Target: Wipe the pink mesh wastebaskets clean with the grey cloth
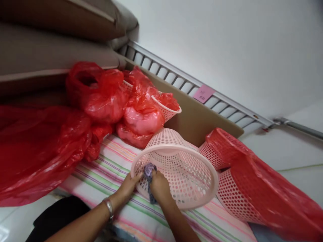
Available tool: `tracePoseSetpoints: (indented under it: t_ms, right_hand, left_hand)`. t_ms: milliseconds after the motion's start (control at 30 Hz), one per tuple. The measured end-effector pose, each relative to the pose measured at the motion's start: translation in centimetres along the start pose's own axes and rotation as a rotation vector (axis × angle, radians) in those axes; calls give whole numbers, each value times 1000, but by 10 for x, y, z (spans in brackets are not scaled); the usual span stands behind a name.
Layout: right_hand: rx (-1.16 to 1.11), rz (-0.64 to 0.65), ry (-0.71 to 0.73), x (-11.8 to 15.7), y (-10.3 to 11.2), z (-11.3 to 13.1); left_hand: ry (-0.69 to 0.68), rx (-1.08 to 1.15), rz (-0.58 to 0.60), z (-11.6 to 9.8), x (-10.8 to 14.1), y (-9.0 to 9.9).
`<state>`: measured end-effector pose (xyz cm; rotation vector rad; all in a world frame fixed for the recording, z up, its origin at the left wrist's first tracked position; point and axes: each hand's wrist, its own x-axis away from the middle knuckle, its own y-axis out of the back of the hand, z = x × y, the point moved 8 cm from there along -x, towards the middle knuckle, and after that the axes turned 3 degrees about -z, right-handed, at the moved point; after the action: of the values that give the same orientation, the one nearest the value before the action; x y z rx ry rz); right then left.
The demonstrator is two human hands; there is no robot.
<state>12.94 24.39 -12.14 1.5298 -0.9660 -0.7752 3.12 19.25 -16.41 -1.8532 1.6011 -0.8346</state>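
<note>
A pink plastic basket [174, 151] with round holes lies on its side on a striped sheet, its mouth turned toward me. My left hand [130, 186], with a silver bangle on the wrist, grips the basket's rim at the left. In my right hand [159, 185] a bunched grey-purple cloth [149, 169] is held against the inner side of the rim, one end hanging below it. The fingertips behind the rim and under the cloth are partly hidden.
Red plastic bags [106, 97] sit at the left and back, beside another small basket [168, 112]. Baskets [234, 191] partly covered by a red bag [267, 188] lie at the right. Behind are a board [191, 117] and a metal rail [174, 75]. Folded cushions [55, 50] are stacked upper left.
</note>
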Motion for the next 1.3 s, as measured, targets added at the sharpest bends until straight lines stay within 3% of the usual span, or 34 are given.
tracePoseSetpoints:
  t_ms: [133,233,500,667,767,833,900,967,1067,1133,1200,1300]
  right_hand:
    - [-43,-31,48,28,3,8]
    - [-89,-67,53,37,8,8]
    - [-309,-119,-39,41,21,-5]
    - [-500,-135,-23,51,39,-20]
    - [-643,-192,-1,69,55,-34]
    - [-759,-292,-11,88,67,-48]
    - [-897,-444,5,114,80,-63]
    - [-1007,-677,32,145,98,-82]
    - [-1047,-1126,-10,196,124,-123]
    - [-1036,-1348,-109,217,132,-151]
    - [-1049,-1410,-214,219,128,-172]
    - [-1149,-1243,-261,189,106,-183]
  left_hand:
    - [19,5,-147,17,26,13]
    - [12,-18,-176,18,40,15]
    - [-20,-316,-278,9,43,1]
    - [37,-394,-330,11,59,11]
    - [0,-515,-470,-7,83,32]
    - [-137,-673,-556,-32,101,35]
    - [-356,-869,-532,-58,116,14]
    - [-553,-1055,-377,-69,125,-31]
    - [-678,-1319,-80,-53,121,-106]
    - [-673,-1456,61,-32,107,-142]
    - [-574,-1607,140,-9,86,-158]
    - [-380,-1889,102,13,58,-150]
